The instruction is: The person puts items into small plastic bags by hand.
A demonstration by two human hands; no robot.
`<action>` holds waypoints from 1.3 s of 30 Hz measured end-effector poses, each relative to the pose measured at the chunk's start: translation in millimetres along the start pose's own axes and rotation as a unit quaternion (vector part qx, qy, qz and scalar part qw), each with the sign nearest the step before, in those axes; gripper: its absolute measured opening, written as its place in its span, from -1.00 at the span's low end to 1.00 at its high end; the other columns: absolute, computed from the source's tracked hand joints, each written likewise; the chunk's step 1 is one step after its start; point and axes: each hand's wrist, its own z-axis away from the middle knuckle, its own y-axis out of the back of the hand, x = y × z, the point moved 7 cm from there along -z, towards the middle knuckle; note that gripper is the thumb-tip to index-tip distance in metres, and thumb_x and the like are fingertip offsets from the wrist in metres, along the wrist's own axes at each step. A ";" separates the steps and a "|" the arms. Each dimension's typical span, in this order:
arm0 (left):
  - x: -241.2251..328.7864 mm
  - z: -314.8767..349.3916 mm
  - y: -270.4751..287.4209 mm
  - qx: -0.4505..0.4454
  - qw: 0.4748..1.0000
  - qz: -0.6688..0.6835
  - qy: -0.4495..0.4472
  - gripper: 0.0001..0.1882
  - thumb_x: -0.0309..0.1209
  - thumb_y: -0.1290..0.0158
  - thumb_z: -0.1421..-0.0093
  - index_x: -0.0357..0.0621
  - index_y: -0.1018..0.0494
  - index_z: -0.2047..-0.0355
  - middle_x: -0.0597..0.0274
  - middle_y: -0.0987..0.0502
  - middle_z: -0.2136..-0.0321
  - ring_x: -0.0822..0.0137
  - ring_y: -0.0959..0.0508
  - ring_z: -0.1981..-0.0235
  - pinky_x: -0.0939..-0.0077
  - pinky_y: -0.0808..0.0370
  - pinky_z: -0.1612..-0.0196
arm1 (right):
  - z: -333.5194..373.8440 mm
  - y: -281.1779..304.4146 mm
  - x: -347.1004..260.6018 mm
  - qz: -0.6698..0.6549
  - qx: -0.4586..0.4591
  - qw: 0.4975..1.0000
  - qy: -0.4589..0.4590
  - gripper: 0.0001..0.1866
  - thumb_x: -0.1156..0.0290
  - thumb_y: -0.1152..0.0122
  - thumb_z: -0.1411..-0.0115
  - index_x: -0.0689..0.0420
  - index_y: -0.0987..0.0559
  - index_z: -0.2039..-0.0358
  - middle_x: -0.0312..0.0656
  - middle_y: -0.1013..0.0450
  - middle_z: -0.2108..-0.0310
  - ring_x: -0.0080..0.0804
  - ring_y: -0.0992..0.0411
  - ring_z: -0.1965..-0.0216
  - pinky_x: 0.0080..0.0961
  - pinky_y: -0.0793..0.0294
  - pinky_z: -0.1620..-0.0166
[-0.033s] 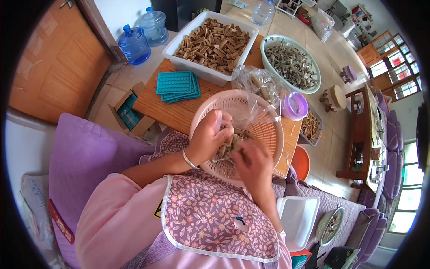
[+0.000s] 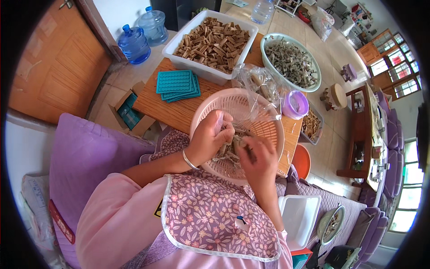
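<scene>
Over a pink plastic colander (image 2: 271, 130), my left hand (image 2: 211, 136) is closed, fingers curled inward; whatever it holds is hidden by them. Just to its right, my right hand (image 2: 258, 158) has bent fingers and thumb drawn together, slightly blurred, around something I cannot make out. A small gap separates the two hands. Beneath them, grey-brown dry scraps (image 2: 228, 154) lie in the colander. A clear plastic bag (image 2: 262, 89) hangs over the colander's far rim, with brownish pieces inside. A purple round container (image 2: 295, 105) stands by its right side.
On the wooden table (image 2: 154, 96), a white tub (image 2: 177, 51) holds small brown blocks, near stacked teal trays (image 2: 177, 85). A pale green basin (image 2: 316, 80) of grey scraps stands at the far right. An orange bucket (image 2: 302, 161) and a white bin (image 2: 300, 222) sit to my right.
My right hand has shifted slightly right, away from my left hand, showing more of the scraps between them. My left hand stays nearly in place.
</scene>
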 end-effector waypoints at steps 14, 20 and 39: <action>14.9 -2.1 -3.7 0.033 0.992 -0.098 -0.075 -0.79 -0.45 -0.09 -0.27 -0.25 -0.36 0.14 0.25 -0.52 0.33 0.51 -0.53 0.46 0.63 -0.49 0.38 | 17.7 -41.7 76.3 -0.561 0.074 0.785 -0.253 -0.78 0.70 -0.21 -0.15 0.23 -0.42 0.22 -0.23 -0.43 0.24 -0.48 -0.47 0.26 -0.52 -0.56 0.11; 20.7 -16.1 -0.9 -0.087 0.895 -0.420 -0.120 -0.87 -0.43 -0.03 -0.21 -0.11 -0.48 0.24 0.10 -0.55 0.32 0.05 -0.56 0.31 0.20 -0.49 0.23 | 9.3 18.0 50.4 -0.209 0.224 0.950 -0.059 -0.74 0.72 -0.27 -0.08 0.25 -0.42 0.25 -0.20 -0.38 0.19 -0.55 -0.39 0.19 -0.62 -0.43 0.13; 52.0 -6.4 -23.4 -0.057 0.823 -0.475 -0.306 -0.72 -0.37 -0.10 -0.10 -0.19 -0.39 0.19 0.06 -0.50 0.26 0.08 -0.56 0.28 0.25 -0.52 0.24 | -32.2 27.8 0.9 0.052 0.031 0.995 0.081 -0.79 0.62 -0.30 -0.05 0.25 -0.56 0.25 -0.10 -0.51 0.31 -0.33 -0.53 0.34 -0.48 -0.51 0.26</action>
